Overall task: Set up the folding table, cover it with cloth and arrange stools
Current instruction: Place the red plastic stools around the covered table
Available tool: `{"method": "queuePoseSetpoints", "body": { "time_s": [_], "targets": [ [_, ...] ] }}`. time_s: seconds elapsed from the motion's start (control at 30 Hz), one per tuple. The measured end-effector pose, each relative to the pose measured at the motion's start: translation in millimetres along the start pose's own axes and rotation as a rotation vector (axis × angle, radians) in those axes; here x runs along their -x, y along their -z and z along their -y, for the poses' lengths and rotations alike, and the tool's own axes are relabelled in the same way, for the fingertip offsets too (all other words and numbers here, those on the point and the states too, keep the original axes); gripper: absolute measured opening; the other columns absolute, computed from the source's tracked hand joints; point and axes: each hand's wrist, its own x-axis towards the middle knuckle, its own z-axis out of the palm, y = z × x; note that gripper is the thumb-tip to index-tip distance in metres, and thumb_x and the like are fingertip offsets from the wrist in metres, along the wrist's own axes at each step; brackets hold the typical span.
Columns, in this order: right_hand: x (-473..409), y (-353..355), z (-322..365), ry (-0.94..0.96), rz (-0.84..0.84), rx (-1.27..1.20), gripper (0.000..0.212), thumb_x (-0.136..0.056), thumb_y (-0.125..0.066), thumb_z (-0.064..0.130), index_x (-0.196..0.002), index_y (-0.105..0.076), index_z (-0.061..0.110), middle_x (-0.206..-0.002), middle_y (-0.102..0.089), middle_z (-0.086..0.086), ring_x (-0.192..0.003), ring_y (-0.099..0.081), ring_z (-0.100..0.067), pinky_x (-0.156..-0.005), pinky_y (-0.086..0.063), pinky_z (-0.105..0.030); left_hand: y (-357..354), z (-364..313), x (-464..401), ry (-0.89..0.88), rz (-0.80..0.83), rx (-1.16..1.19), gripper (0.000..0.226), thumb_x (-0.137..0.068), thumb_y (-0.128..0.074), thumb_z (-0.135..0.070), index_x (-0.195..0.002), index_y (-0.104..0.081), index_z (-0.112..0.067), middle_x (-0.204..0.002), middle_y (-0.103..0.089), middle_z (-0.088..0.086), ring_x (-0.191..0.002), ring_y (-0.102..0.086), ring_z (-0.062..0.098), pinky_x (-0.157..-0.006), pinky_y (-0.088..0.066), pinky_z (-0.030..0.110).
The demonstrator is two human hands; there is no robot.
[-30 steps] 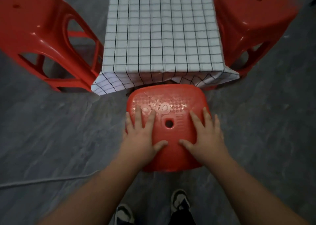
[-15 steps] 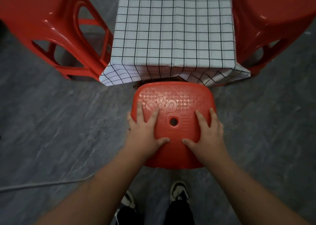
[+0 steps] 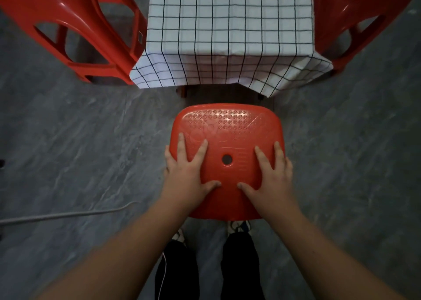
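Observation:
A red plastic stool stands on the floor just in front of the table, its patterned seat facing up with a round hole in the middle. My left hand lies flat on the seat's left part, fingers spread, outer fingers over the edge. My right hand lies flat on the right part in the same way. The table is covered by a white cloth with a black grid; its corners hang down. Two more red stools flank the table, one at the left and one at the right.
Grey stone-patterned floor all around. A grey cable runs across the floor at the left. My shoes and dark trouser legs are right behind the near stool. A dark table leg shows under the cloth.
The near stool's front edge was under the cloth's hem; now it stands back from the table with a gap between them. Both hands stay flat on the seat.

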Motion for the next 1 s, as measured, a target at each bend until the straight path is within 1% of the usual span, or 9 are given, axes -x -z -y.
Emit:
{"method": "queuePoseSetpoints", "body": {
  "time_s": [0.1, 0.33, 0.47, 0.67, 0.8, 0.9, 1.0],
  "targets": [
    [6.6, -8.7, 0.1, -0.004, 0.021, 0.002, 0.100, -0.074, -0.076, 0.055, -0.154, -0.018, 0.041, -0.163, 0.014, 0.007, -0.147, 0.000, -0.036, -0.118, -0.022, -0.054, -5.7, 8.1, 5.8, 0.004, 0.007, -0.002, 0.109, -0.071, -0.074, -0.065, -0.152, -0.003, -0.052, -0.160, 0.030, -0.003, -0.146, 0.014, 0.045, -0.117, -0.019, 0.065],
    [17.8, -23.2, 1.2, 0.008, 0.007, 0.045, 0.100, -0.074, -0.074, 0.057, -0.154, -0.016, 0.041, -0.163, 0.012, 0.005, -0.145, -0.006, -0.042, -0.115, -0.028, -0.058, -15.7, 20.0, 14.7, 0.018, 0.028, -0.004, 0.109, -0.072, -0.072, -0.067, -0.151, 0.001, -0.054, -0.160, 0.031, -0.003, -0.146, 0.014, 0.045, -0.115, -0.021, 0.066],
    [18.0, -23.7, 2.5, 0.002, 0.005, 0.038, 0.100, -0.073, -0.076, 0.056, -0.153, -0.018, 0.041, -0.163, 0.011, 0.004, -0.146, -0.005, -0.040, -0.115, -0.028, -0.058, -14.7, 20.8, 14.9, 0.013, 0.034, 0.016, 0.108, -0.072, -0.072, -0.066, -0.150, 0.002, -0.054, -0.159, 0.032, -0.003, -0.146, 0.015, 0.045, -0.116, -0.020, 0.065],
    [17.9, -25.6, 1.9, 0.007, -0.027, 0.006, 0.099, -0.071, -0.079, 0.052, -0.152, -0.024, 0.038, -0.164, 0.006, 0.003, -0.146, -0.006, -0.037, -0.115, -0.025, -0.056, -16.1, 22.4, 15.7, 0.012, 0.010, 0.009, 0.108, -0.071, -0.071, -0.069, -0.151, 0.000, -0.054, -0.161, 0.029, -0.003, -0.147, 0.014, 0.043, -0.115, -0.022, 0.065],
    [17.4, -26.3, 1.2, 0.016, -0.045, 0.015, 0.099, -0.071, -0.079, 0.052, -0.152, -0.026, 0.037, -0.164, 0.004, 0.001, -0.145, -0.008, -0.037, -0.116, -0.024, -0.055, -14.9, 20.9, 15.3, 0.012, 0.010, -0.001, 0.108, -0.071, -0.070, -0.070, -0.150, 0.002, -0.054, -0.161, 0.030, -0.003, -0.147, 0.015, 0.042, -0.115, -0.022, 0.064],
    [18.2, -24.8, 1.6, 0.005, -0.032, 0.022, 0.099, -0.071, -0.079, 0.053, -0.152, -0.025, 0.038, -0.164, 0.005, 0.003, -0.146, -0.007, -0.037, -0.115, -0.025, -0.055, -14.6, 20.3, 16.7, 0.022, 0.014, 0.011, 0.109, -0.071, -0.072, -0.068, -0.150, 0.001, -0.054, -0.160, 0.030, -0.004, -0.147, 0.016, 0.042, -0.115, -0.020, 0.064],
    [21.9, -25.5, -1.5, 0.003, -0.042, 0.030, 0.100, -0.069, -0.080, 0.052, -0.152, -0.026, 0.038, -0.164, 0.004, 0.000, -0.145, -0.010, -0.039, -0.116, -0.026, -0.056, -18.4, 20.0, 18.7, 0.014, 0.016, 0.030, 0.110, -0.070, -0.073, -0.067, -0.150, 0.001, -0.055, -0.160, 0.030, -0.005, -0.147, 0.017, 0.043, -0.116, -0.019, 0.065]
  ]
}}
